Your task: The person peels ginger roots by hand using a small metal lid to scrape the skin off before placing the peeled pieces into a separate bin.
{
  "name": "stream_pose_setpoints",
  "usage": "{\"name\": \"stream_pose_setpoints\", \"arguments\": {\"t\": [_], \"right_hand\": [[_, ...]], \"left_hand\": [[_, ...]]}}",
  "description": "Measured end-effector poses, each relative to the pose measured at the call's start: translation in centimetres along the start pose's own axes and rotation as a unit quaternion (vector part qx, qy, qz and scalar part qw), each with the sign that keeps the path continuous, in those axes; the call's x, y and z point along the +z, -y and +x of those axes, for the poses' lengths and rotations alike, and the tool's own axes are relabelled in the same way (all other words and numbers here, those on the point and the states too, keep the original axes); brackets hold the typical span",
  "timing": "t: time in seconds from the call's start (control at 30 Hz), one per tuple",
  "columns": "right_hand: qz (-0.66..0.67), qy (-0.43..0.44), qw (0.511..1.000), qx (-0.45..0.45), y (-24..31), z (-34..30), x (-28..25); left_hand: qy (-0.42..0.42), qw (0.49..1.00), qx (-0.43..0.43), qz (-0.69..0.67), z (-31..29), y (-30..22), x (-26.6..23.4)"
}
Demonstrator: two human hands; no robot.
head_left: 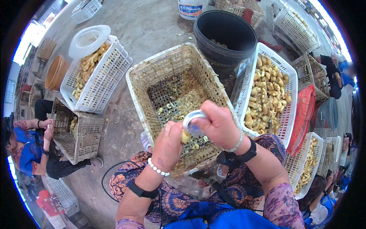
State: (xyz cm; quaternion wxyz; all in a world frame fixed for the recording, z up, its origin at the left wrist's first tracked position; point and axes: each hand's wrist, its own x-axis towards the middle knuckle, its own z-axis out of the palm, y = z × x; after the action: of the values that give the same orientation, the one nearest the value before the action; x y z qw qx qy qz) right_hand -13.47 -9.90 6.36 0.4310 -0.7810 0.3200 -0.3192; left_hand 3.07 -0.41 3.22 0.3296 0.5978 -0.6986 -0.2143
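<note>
My left hand is closed around a small pale-yellow piece of ginger, most of it hidden by the fingers. My right hand grips a round, silver-rimmed metal tool against the top of the ginger. Its exact kind is partly covered by the fingers and blurred. Both hands are over a dirty, pale plastic crate standing between my knees. Brown peelings and several pale cut bits lie on its slotted bottom.
To the right stands a white crate full of ginger, with a red mesh bag beside it. A black bucket is beyond my crate. Another white ginger crate stands at left, near a seated co-worker.
</note>
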Motion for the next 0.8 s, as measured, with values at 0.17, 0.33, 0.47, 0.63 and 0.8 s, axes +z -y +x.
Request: {"name": "stream_pose_setpoints", "arguments": {"t": [0.17, 0.33, 0.47, 0.63, 0.8], "right_hand": [[-0.002, 0.0, 1.0, 0.011, 0.8, 0.0, -0.5], [0.025, 0.029, 0.999, 0.027, -0.1, -0.1, 0.7], [-0.037, 0.02, 0.999, 0.0, -1.4, 0.0, 1.5], [-0.125, -0.029, 0.991, -0.027, -1.9, -0.1, 1.7], [-0.151, -0.126, 0.98, 0.025, -2.1, 1.3, -1.3]], "left_hand": [[-0.001, 1.0, -0.001, -0.011, -0.1, 0.1, 0.0], [0.007, 1.0, -0.026, 0.007, -0.1, 0.1, 0.2], [0.019, 0.998, -0.052, 0.031, -0.4, 0.4, 0.6], [0.024, 0.995, -0.064, 0.07, -0.7, 0.8, 1.0], [0.012, 0.997, -0.044, 0.056, -1.5, 1.1, 0.7]]}}
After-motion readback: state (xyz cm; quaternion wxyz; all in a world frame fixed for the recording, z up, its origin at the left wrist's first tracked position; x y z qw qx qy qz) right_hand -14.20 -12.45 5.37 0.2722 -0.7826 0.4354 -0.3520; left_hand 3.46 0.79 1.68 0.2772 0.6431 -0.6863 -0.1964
